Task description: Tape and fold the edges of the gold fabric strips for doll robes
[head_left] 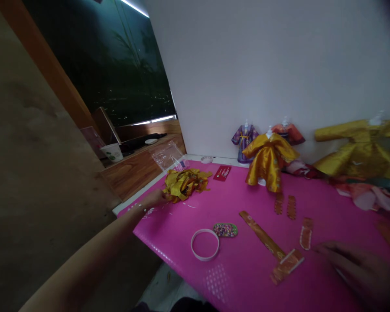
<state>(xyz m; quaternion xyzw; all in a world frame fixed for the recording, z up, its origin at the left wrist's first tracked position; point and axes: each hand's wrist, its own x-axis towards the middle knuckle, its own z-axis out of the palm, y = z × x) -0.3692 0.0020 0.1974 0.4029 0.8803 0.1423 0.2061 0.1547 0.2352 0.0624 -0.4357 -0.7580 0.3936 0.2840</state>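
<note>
the left hand (154, 198) reaches far out along the near-left edge of the pink mat (247, 268), its fingers touching the near side of a crumpled heap of gold fabric scraps (186, 183); the fingers seem curled into the heap, though the hand is small and partly hidden, so whether it grips or only touches i cannot tell, and the heap sits loose at the mat's corner, likely pushed aside as offcuts

to the right of that hand and nearer the body lie a white ring (205, 245) and, just beside it, an oval dish of coloured beads (225, 229), flat and within easy reach

further right a long orange patterned strip (261, 236) runs slantwise toward the right hand (357, 268), ending in a short crosswise piece (287, 264), with smaller orange pieces (286, 204) laid out apart beyond it, as if sorted

the right hand rests blurred at the near-right of the mat, fingers spread and holding nothing that shows

beyond both hands, against the wall, a small gold robe on a stand (269, 162) stands upright among other little garments
</note>
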